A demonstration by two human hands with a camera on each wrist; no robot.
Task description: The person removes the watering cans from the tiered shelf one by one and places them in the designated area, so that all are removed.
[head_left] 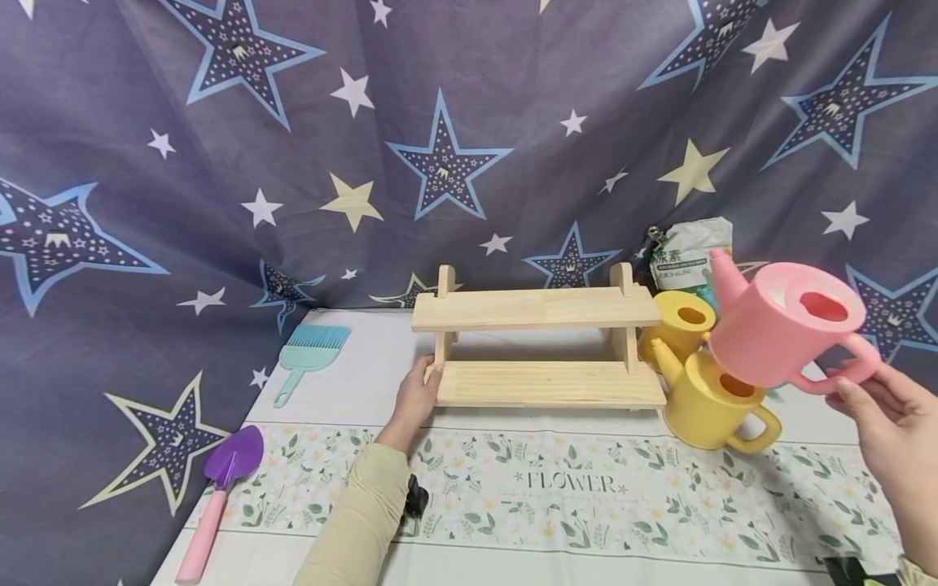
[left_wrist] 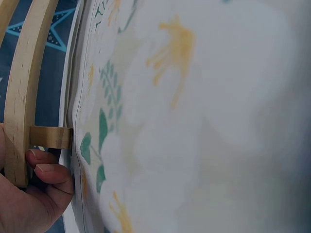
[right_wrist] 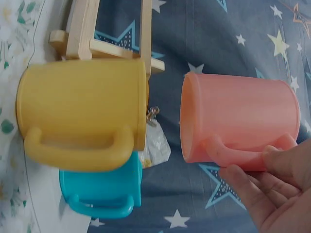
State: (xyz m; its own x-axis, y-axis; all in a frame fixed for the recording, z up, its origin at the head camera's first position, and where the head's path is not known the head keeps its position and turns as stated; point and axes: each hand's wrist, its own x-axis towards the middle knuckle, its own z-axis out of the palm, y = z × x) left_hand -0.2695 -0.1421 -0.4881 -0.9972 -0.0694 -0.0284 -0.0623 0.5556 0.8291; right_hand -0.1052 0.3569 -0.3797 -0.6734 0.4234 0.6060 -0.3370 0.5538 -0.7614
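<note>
A two-tier wooden rack (head_left: 542,309) stands on the table, and my left hand (head_left: 416,399) grips the left end of its lower board. In the left wrist view, curled fingertips (left_wrist: 48,168) show beside that wooden board (left_wrist: 24,92). My right hand (head_left: 897,419) holds a pink watering can (head_left: 762,334) by its handle, raised above the table at the right, spout toward the rack. Below it stands a yellow watering can (head_left: 699,411), with another yellow watering can (head_left: 663,330) behind. A teal watering can (right_wrist: 102,182) shows in the right wrist view, partly hidden by a yellow one.
At the back right leans a white and green bag (head_left: 689,252). On the left lie a teal brush (head_left: 304,358) and a purple trowel with a pink handle (head_left: 208,529). A floral cloth (head_left: 572,521) covers the table; a starry curtain (head_left: 476,81) hangs behind.
</note>
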